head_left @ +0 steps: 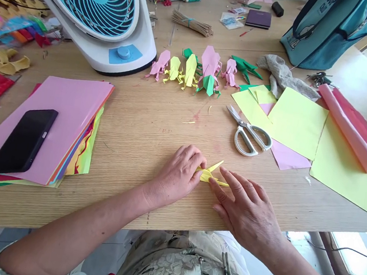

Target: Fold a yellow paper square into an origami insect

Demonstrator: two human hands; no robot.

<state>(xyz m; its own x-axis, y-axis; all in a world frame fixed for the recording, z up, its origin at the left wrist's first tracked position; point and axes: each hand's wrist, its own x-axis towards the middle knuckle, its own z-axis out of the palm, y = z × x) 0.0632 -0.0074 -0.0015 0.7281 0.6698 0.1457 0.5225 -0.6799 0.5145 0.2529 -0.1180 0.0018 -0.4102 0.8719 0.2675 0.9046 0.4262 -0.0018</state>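
A small yellow folded-paper piece [206,175] with narrow pointed legs lies on the table near its front edge. My left hand [179,172] is closed on its left end, thumb and fingers pinching the paper and hiding part of it. From the right, my right hand [245,203] reaches in with fingers stretched out, its fingertips touching or just over the pointed legs. Beyond my hands lie white-handled scissors [249,134], blades slightly apart. A row of folded paper frogs in pink, yellow and green, among them a yellow one [190,71], stands further back.
A stack of coloured paper [74,102] with a black phone [24,140] on it lies left. Behind it stands a white-and-blue fan [113,53]. Yellow sheets [299,120], a rolled red-pink sheet [355,127], a grey cloth [278,73] and a teal bag [326,39] are right.
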